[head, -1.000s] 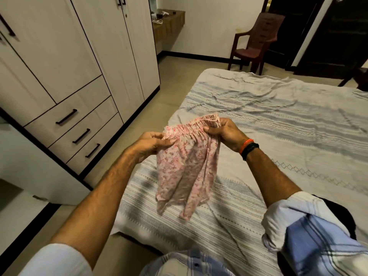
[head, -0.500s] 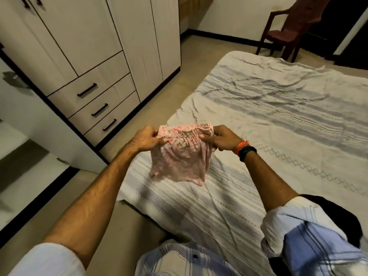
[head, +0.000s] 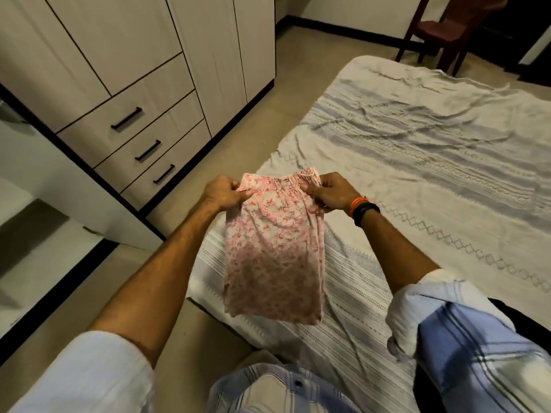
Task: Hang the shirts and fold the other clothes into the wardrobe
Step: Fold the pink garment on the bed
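Two hands holding up one pink floral garment (head: 272, 248) by its gathered waistband, over the near corner of the bed (head: 432, 162). Nearest, showing only rolled sleeves and a striped shirt front (head: 286, 391) at the bottom edge. Hanging flat and doubled below the grip, the garment's lower hem dangling free above the striped bedsheet, apparently not touching it. Gripping the left end of the waistband, the left hand (head: 222, 192): fingers curled tight together, thumb pinching cloth against them. Gripping the right end, the right hand (head: 329, 193): thumb and curled fingers pinching the elastic edge, knuckles toward the camera. Wearing an orange band and a black band (head: 365, 210) on the right wrist. Stretching the waistband level between both fists. Lying rumpled beyond, the grey-and-white sheet covering the whole bed. Standing to the left across a strip of floor, the wardrobe (head: 167, 70), its three drawers (head: 140, 144) closed, one door panel at far left swung open. Sitting farthest back, top right, a dark red chair (head: 438, 28).
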### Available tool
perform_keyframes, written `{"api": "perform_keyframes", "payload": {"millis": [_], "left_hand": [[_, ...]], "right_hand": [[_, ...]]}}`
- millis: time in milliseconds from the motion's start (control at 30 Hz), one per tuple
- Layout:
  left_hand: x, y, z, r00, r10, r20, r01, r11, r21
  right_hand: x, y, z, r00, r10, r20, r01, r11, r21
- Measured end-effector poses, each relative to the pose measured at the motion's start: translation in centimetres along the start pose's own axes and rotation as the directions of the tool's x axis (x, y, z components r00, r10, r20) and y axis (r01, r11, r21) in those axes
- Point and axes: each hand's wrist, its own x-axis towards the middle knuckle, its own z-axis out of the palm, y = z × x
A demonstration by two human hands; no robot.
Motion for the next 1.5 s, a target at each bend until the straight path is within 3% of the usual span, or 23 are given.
{"api": "perform_keyframes", "payload": {"millis": [167,433,600,767,933,1100,1267,1500], "left_hand": [[5.8,0.6,-1.5,0.995,-0.006,-0.103,0.007,1.0,0.015],[9.5,-0.2,-4.3,0.934,0.23,-0.274,-0.259,0.963,-0.072],[6.9,-3.5,-1.0,0.94,0.25,-0.232,-0.273,0.959,-0.071],[3.0,-8.8,5.2,0.989,0.128,-0.073,-0.131,0.991,-0.035],[-2.2,-15.5,12.4,0.985,-0.048,0.167,0.048,0.999,0.009],[-6.5,-19.2,16.4,0.934,-0.17,0.313,0.134,0.982,0.132],[-7.8,-19.5,17.4,0.9,-0.222,0.376,0.18,0.973,0.145],[-4.4,-19.2,17.2,0.922,-0.232,0.311,0.213,0.972,0.094]], "right_hand": [[5.8,-1.7,1.0,0.974,0.034,-0.225,-0.05,0.996,-0.067],[9.0,-4.4,-0.1,0.925,-0.134,-0.356,0.104,0.989,-0.101],[6.7,-1.2,2.2,0.966,-0.102,-0.238,0.08,0.992,-0.099],[3.7,7.3,7.3,0.991,0.066,-0.12,-0.08,0.99,-0.118],[-1.5,15.4,13.4,0.96,0.277,0.039,-0.266,0.949,-0.171],[-5.5,18.9,15.9,0.916,0.371,0.153,-0.317,0.903,-0.29],[-6.5,20.0,15.9,0.875,0.423,0.234,-0.348,0.888,-0.302],[-3.6,18.9,15.1,0.893,0.42,0.162,-0.379,0.895,-0.235]]}}
